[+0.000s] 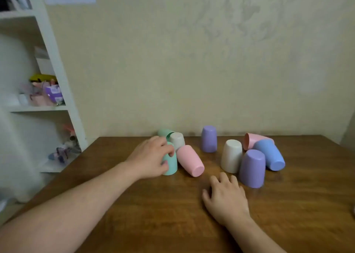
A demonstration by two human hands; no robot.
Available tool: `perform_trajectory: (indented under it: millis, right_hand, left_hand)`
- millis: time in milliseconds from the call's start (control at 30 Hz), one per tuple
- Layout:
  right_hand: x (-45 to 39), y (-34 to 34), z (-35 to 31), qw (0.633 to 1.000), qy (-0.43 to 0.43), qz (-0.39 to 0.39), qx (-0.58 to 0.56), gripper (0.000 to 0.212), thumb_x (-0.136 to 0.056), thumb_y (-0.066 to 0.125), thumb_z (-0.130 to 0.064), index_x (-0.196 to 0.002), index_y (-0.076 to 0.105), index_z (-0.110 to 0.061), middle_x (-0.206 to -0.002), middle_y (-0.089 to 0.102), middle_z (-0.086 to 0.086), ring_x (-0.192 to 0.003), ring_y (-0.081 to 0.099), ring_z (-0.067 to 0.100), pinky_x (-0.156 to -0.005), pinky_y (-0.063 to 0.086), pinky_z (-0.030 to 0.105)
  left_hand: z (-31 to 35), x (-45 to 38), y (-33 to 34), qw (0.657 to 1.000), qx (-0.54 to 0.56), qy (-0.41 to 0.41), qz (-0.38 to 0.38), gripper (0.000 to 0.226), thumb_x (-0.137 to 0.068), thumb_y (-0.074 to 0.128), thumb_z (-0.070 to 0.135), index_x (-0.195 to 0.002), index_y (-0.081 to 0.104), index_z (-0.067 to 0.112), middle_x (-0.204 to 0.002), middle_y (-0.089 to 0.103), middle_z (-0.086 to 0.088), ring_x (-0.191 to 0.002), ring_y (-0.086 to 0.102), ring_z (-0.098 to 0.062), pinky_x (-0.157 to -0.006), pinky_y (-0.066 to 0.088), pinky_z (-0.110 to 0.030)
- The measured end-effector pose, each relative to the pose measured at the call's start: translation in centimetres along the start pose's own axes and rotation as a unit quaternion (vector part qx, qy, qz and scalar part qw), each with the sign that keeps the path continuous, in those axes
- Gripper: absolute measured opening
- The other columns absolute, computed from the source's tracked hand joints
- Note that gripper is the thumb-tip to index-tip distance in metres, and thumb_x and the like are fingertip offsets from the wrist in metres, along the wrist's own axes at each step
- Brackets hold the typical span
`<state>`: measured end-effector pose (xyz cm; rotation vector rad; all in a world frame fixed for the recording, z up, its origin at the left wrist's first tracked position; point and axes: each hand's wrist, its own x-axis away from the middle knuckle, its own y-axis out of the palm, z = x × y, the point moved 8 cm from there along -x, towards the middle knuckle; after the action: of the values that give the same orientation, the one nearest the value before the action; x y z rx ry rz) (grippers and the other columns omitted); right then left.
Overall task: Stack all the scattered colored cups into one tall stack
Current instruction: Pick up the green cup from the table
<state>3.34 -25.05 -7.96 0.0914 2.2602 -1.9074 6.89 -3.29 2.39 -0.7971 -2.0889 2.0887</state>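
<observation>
Head view. The wooden table (pixel 134 224) carries nine cups, all close to its far edge by the wall. Landmark: the upright inverted purple cup (pixel 209 139) at the far centre.

Left of the landmark:
- A green cup (pixel 171 163) stands inverted, nearer the camera than the landmark. The left hand (pixel 151 157) wraps it from the left, the fingers curled around its upper part and the thumb against its side.
- A pink cup (pixel 190 160) lies tilted just right of the green cup, its base toward the camera.
- A white cup (pixel 177 140) sits behind the pink cup, touching it.
- A second green cup (pixel 164 132) lies on its side farthest back, partly hidden by the white cup and the left hand.

Right of the landmark:
- A white inverted cup (pixel 231 156) stands upright.
- A larger-looking purple cup (pixel 252 168) stands inverted just right of it and nearest the camera.
- A blue cup (pixel 269 155) leans on its side behind that purple cup.
- A second pink cup (pixel 253 140) lies on its side behind the blue cup, its mouth facing left.

The right hand (pixel 226 198) rests palm down on the table, nearer the camera than the landmark, fingers loosely spread and holding nothing. It is near the nearest purple cup but apart from it.

A white shelf unit (pixel 57 68) with assorted items stands far left of the landmark.
</observation>
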Motion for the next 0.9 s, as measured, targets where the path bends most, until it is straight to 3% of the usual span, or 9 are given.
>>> perform_trajectory:
  millis: [100, 167, 300, 467, 600, 667, 767, 833, 900]
  right_hand:
    - [0.0, 0.1, 0.4, 1.0, -0.005, 0.004, -0.009, 0.038, -0.096, 0.035, -0.061, -0.109, 0.054, -0.031, -0.117, 0.051, -0.001, -0.111, 0.048, 0.024, -0.091, 0.05, 0.043]
    - [0.0, 0.1, 0.4, 1.0, -0.008, 0.008, -0.023, 0.038, -0.095, 0.035, -0.061, -0.109, 0.055, -0.031, -0.117, 0.051, -0.001, -0.112, 0.048, 0.024, -0.09, 0.05, 0.043]
    - [0.2, 0.0, 0.4, 0.999, -0.009, 0.018, -0.035, 0.036, -0.095, 0.036, -0.057, -0.107, 0.055, -0.029, -0.118, 0.052, 0.0, -0.111, 0.048, 0.025, -0.089, 0.05, 0.042]
    - [0.1, 0.0, 0.7, 0.999, -0.003, 0.028, -0.031, 0.034, -0.095, 0.039, -0.054, -0.107, 0.057, -0.029, -0.119, 0.053, 0.0, -0.113, 0.049, 0.026, -0.089, 0.05, 0.043]
    - [0.2, -0.2, 0.6, 0.999, -0.003, 0.039, -0.03, 0.032, -0.095, 0.039, -0.054, -0.106, 0.057, -0.03, -0.115, 0.054, -0.001, -0.109, 0.049, 0.024, -0.086, 0.049, 0.04]
    - [0.2, -0.2, 0.5, 0.999, -0.003, 0.041, -0.032, 0.031, -0.095, 0.038, -0.054, -0.105, 0.056, -0.03, -0.112, 0.052, -0.002, -0.106, 0.049, 0.023, -0.085, 0.048, 0.038]
    - [0.3, -0.3, 0.4, 0.998, 0.002, 0.045, -0.032, 0.03, -0.095, 0.038, -0.054, -0.104, 0.056, -0.031, -0.108, 0.05, -0.003, -0.102, 0.047, 0.021, -0.083, 0.048, 0.035]
    - [0.2, -0.3, 0.4, 0.999, 0.004, 0.041, -0.031, 0.03, -0.095, 0.038, -0.055, -0.105, 0.056, -0.032, -0.108, 0.051, -0.003, -0.101, 0.047, 0.02, -0.083, 0.048, 0.034]
    - [0.2, -0.4, 0.3, 0.999, 0.009, 0.039, -0.026, 0.032, -0.095, 0.038, -0.055, -0.106, 0.057, -0.032, -0.11, 0.051, -0.004, -0.102, 0.047, 0.019, -0.084, 0.049, 0.035]
  left_hand:
    - [0.3, -2.7, -0.4, 0.987, -0.161, 0.008, 0.006, 0.079, -0.087, 0.072, 0.007, -0.158, 0.046, 0.033, -0.159, 0.039, -0.012, -0.149, 0.039, -0.038, -0.118, 0.042, -0.048]
    - [0.9, -3.3, 1.0, 0.968, -0.243, 0.018, -0.064, 0.086, -0.096, 0.068, 0.005, -0.168, 0.029, 0.033, -0.176, 0.016, -0.016, -0.16, 0.024, -0.044, -0.126, 0.032, -0.051]
    - [0.7, -1.7, 4.6, 0.948, -0.288, 0.005, -0.137, 0.079, -0.098, 0.064, -0.005, -0.166, 0.031, 0.02, -0.178, 0.013, -0.017, -0.152, 0.031, -0.048, -0.104, 0.055, -0.05]
    - [-1.8, 0.0, 2.7, 0.957, -0.258, -0.078, -0.105, 0.064, -0.091, 0.075, 0.003, -0.145, 0.045, 0.019, -0.153, 0.039, -0.013, -0.125, 0.052, -0.04, -0.079, 0.05, -0.042]
    - [-6.0, 2.6, 1.4, 0.974, -0.052, -0.212, -0.062, 0.07, -0.079, 0.083, 0.051, -0.132, 0.044, 0.027, -0.126, 0.056, -0.001, -0.108, 0.067, -0.032, -0.077, 0.053, -0.041]
    - [-7.3, 4.0, 2.2, 0.951, 0.127, -0.281, -0.015, 0.072, -0.075, 0.082, 0.066, -0.124, 0.045, 0.028, -0.116, 0.063, 0.003, -0.103, 0.068, -0.027, -0.081, 0.057, -0.041]
    - [-7.0, 5.4, 4.3, 0.864, 0.379, -0.326, 0.064, 0.078, -0.079, 0.091, 0.053, -0.139, 0.047, 0.029, -0.127, 0.067, 0.003, -0.111, 0.067, -0.022, -0.089, 0.057, -0.041]
    - [-6.0, 5.8, 5.8, 0.813, 0.47, -0.335, 0.079, 0.09, -0.08, 0.096, 0.039, -0.152, 0.043, 0.034, -0.136, 0.065, 0.003, -0.119, 0.066, -0.021, -0.098, 0.058, -0.043]
    - [-5.0, 5.9, 7.4, 0.794, 0.504, -0.334, 0.065, 0.092, -0.077, 0.098, 0.032, -0.153, 0.047, 0.035, -0.138, 0.066, 0.006, -0.122, 0.065, -0.019, -0.105, 0.057, -0.044]
